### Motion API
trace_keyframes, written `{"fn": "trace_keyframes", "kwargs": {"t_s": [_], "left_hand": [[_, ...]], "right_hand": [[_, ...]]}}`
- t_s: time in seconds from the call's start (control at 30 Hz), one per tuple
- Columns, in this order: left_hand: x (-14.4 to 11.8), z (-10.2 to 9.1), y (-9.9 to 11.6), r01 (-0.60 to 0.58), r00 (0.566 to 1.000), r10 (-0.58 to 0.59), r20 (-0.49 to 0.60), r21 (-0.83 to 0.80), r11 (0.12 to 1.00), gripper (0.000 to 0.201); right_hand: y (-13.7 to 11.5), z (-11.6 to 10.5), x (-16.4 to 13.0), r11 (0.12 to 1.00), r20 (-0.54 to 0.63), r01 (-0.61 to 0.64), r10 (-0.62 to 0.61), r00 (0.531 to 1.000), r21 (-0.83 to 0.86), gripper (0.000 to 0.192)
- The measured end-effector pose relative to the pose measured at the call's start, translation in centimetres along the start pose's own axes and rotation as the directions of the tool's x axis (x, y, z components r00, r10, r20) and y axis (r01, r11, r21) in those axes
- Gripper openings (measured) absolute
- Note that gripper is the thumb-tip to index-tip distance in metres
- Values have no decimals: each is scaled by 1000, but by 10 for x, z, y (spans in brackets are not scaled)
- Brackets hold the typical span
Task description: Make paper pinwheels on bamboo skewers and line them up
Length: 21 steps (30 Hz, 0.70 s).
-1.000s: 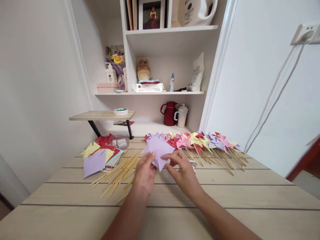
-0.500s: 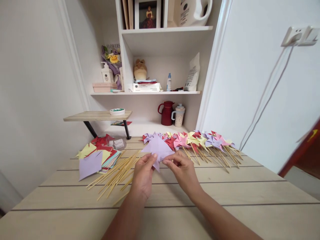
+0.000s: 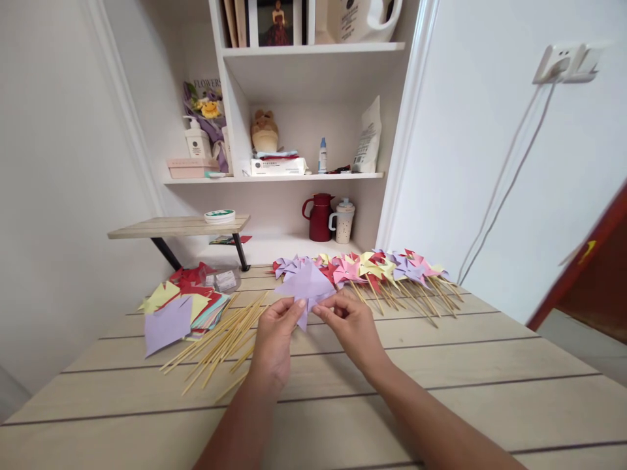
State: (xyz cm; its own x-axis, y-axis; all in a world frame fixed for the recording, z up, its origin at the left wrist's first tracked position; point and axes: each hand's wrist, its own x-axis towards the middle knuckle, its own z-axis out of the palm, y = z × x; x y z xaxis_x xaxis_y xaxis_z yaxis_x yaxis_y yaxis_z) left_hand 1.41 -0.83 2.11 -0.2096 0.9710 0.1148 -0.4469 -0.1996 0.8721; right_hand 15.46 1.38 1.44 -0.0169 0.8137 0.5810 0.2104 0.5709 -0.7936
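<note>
Both my hands hold one lilac paper sheet [image 3: 307, 284] above the wooden table [image 3: 441, 391]. My left hand [image 3: 275, 334] pinches its lower left edge. My right hand [image 3: 347, 321] pinches its right side, where a corner is folded toward the middle. Just left of my left hand lies a loose bundle of thin bamboo sticks [image 3: 223, 341]. Beyond the paper a row of finished paper pinwheels on sticks [image 3: 372, 271] in purple, pink, red and yellow stretches to the right.
A stack of cut coloured paper sheets [image 3: 179, 310] lies at the left, with a small clear box [image 3: 221, 279] behind it. A low wooden riser [image 3: 179, 227] and wall shelves [image 3: 294, 177] stand at the back. A red chair edge [image 3: 582, 267] is at the right.
The lilac paper has been folded in further and looks smaller between my fingers. My view has swung a little to the right, so everything sits further left.
</note>
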Motion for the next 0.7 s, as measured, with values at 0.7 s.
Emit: {"fn": "trace_keyframes", "kwargs": {"t_s": [0.7], "left_hand": [[-1,1,0,-51,998,55,-19,146,988,25]], "right_hand": [[-2,0,0,1000,2,-10,11,1000,-22,24]]}}
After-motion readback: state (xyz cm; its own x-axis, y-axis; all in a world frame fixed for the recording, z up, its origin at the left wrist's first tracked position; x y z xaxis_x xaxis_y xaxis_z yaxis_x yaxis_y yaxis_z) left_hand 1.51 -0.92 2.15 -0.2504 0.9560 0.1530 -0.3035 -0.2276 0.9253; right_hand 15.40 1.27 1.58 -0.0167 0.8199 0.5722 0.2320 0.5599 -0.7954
